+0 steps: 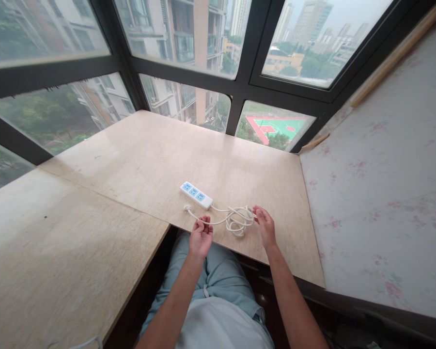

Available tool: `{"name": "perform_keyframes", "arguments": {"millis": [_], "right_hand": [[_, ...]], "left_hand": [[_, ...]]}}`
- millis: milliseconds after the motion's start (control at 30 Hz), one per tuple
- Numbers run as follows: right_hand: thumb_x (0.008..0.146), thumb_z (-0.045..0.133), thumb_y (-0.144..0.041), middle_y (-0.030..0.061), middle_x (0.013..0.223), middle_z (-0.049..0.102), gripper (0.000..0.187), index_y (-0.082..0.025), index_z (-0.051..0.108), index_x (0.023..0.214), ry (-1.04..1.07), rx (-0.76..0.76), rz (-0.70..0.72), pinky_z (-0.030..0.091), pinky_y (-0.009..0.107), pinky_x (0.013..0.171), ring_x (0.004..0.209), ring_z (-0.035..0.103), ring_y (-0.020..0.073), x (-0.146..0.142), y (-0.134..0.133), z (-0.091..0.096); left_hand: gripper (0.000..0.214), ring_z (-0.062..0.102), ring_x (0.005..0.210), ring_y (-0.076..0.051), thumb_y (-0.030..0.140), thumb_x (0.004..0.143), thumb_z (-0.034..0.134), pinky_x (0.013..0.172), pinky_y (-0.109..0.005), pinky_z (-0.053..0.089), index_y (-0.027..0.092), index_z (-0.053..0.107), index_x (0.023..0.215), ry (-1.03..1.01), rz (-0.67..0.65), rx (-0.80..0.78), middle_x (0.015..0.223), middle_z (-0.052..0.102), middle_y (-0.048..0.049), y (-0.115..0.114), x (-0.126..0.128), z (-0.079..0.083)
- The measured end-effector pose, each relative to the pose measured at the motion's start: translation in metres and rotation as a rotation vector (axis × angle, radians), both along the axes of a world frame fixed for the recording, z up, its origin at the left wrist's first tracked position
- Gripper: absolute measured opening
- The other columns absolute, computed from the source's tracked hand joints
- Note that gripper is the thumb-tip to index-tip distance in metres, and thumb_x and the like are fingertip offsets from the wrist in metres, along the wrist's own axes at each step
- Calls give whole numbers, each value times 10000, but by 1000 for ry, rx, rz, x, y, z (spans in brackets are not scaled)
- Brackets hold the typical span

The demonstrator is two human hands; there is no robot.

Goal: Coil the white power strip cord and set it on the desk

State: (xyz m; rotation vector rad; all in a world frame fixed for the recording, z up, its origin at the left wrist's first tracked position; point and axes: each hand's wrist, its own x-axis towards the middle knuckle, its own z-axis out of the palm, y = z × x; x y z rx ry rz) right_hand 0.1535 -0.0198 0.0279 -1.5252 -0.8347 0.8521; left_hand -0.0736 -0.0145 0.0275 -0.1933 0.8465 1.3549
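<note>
Left hand (201, 236) pinches the cord (219, 223) near its plug (186, 208), right hand (265, 227) part-curled at the coil (239, 216), grip unclear; a hard pull could knot crossed loops beside the power strip (196, 195) on the tabletop (138, 160).

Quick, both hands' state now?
Left hand: closed, fingers curled on the white cord near the plug.
Right hand: fingers partly curled at the right edge of the coil; can't tell if gripping.

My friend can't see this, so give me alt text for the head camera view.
A person's left hand and right hand are at the loosely coiled white cord of a power strip lying on a ledge beside windows.
</note>
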Motion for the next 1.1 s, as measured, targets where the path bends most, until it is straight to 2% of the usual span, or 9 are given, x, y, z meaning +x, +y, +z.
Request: {"name": "perform_keyframes", "arguments": {"millis": [167, 233, 367, 500, 600, 700, 767, 933, 1100], "right_hand": [[784, 610, -541, 136, 1126, 694, 498, -165, 661, 1106, -11, 10, 85, 535, 402, 829, 1032, 652, 264, 8, 16, -1], [771, 640, -511, 124, 1143, 689, 477, -177, 664, 1110, -39, 39, 143, 525, 402, 859, 1014, 658, 248, 10, 24, 7], [779, 644, -444, 102, 1129, 698, 385, -194, 696, 1067, -179, 45, 298, 520, 394, 856, 941, 671, 223, 12, 41, 26], [773, 632, -369, 58, 979, 745, 252, -220, 745, 941, -423, 11, 548, 520, 364, 798, 872, 679, 217, 13, 62, 45], [734, 627, -300, 19, 774, 750, 170, -230, 767, 801, -602, -77, 789, 499, 298, 658, 713, 668, 192, 11, 82, 60], [696, 620, -266, -5, 608, 704, 151, -220, 764, 683, -731, -205, 1008, 424, 249, 536, 585, 614, 160, 8, 103, 72], [670, 631, -269, -9, 586, 694, 146, -211, 766, 669, -758, -312, 1136, 395, 236, 516, 565, 593, 148, 6, 114, 77], [643, 650, -286, 18, 638, 708, 185, -167, 776, 710, -679, -537, 1338, 409, 219, 560, 601, 595, 137, 4, 125, 74], [671, 644, -291, 1, 571, 649, 192, -150, 770, 705, -780, -473, 1196, 340, 215, 511, 566, 532, 116, 6, 112, 73]], "left_hand": [[80, 691, 830, -133, 99, 869, 590, 680, -231, 536, 152, 627, 822, 183, -55, -41, 927, 705, -67, 0, -1, 2], [27, 696, 778, -136, 123, 844, 636, 650, -239, 551, 145, 635, 860, 276, -104, -35, 912, 706, -73, -1, -3, 0], [161, 702, 711, -160, 198, 768, 732, 564, -239, 562, 121, 656, 887, 470, -266, -3, 864, 710, -93, 0, -10, -3], [180, 687, 580, -175, 268, 762, 720, 475, -245, 550, 101, 659, 788, 735, -465, 28, 733, 696, -93, 5, -17, -1], [211, 644, 472, -163, 302, 781, 670, 409, -236, 512, 103, 648, 716, 925, -608, 34, 630, 667, -73, 8, -24, 5], [258, 609, 416, -153, 350, 779, 640, 367, -215, 462, 115, 643, 672, 1077, -690, 55, 533, 620, -40, 10, -31, 18], [288, 575, 379, -136, 384, 784, 617, 346, -198, 420, 123, 646, 665, 1158, -698, 91, 491, 584, -16, 11, -34, 29], [367, 527, 355, -101, 458, 814, 552, 320, -177, 346, 121, 660, 717, 1143, -699, 185, 511, 575, -4, 11, -18, 49], [434, 586, 402, -108, 545, 789, 572, 302, -185, 318, 123, 669, 828, 936, -857, 287, 831, 713, -88, 7, 27, 49]]}}
